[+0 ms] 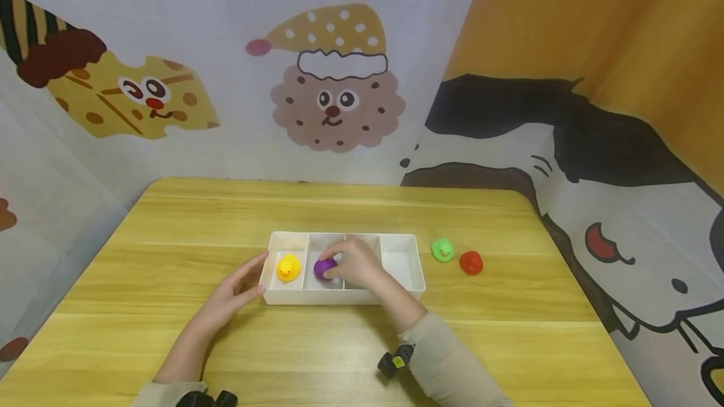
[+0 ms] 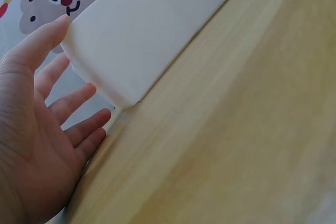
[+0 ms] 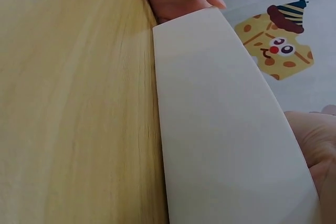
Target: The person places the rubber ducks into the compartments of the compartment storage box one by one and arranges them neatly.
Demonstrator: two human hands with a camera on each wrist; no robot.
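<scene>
A white tray (image 1: 321, 298) with several compartments in a row lies on the table. In its leftmost compartment sits a yellow rubber duck (image 1: 288, 267). My right hand (image 1: 362, 264) reaches over the tray and pinches a round purple toy (image 1: 322, 270) in the second compartment; its shape is partly hidden by the fingers. The left hand (image 1: 229, 294) rests at the tray's left end, thumb and fingers spread along it. The left wrist view shows that hand (image 2: 44, 129) with its thumb at the tray's upper corner. In the right wrist view the tray's long wall hides the right fingers.
Right of the tray stand a green rubber duck (image 1: 442, 250) and a red toy (image 1: 471, 262), close together. The wooden table (image 1: 317, 357) reaches back to a cloth (image 1: 243, 156) printed with cartoon figures. A wrist device (image 1: 394, 362) sits at the right cuff.
</scene>
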